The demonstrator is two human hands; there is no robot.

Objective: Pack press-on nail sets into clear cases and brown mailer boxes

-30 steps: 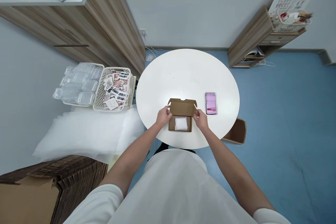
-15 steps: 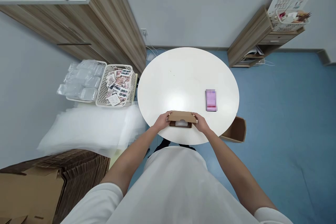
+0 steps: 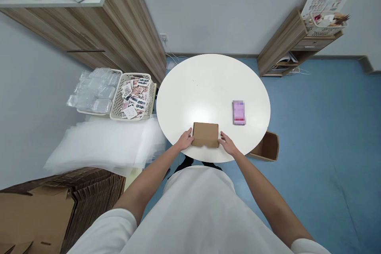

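Observation:
A small brown cardboard box (image 3: 205, 134) lies on the near part of the white oval table (image 3: 214, 83), its lid down over the front. My left hand (image 3: 186, 139) is at the box's left side, fingers apart, with the thumb at the near left corner. On the opposite side, my right hand (image 3: 227, 143) has its fingers spread, the thumb at or very close to the box's edge. The lid hides whatever is inside. Farther right on the table rests a pink-purple rectangular item (image 3: 238, 112), its top blurred into blocks.
Left of the table stand a basket of printed cards (image 3: 133, 97) and a basket of clear plastic packs (image 3: 97, 89). White translucent sheets (image 3: 104, 143) and stacked flat cardboard (image 3: 92, 202) lie nearer me. An open brown bin (image 3: 268, 147) stands on the floor at right.
The box's lid has swung down, covering the white content and the opening seen before. Both my hands have moved from the lid's corners down to the box's sides, with fingers more spread.

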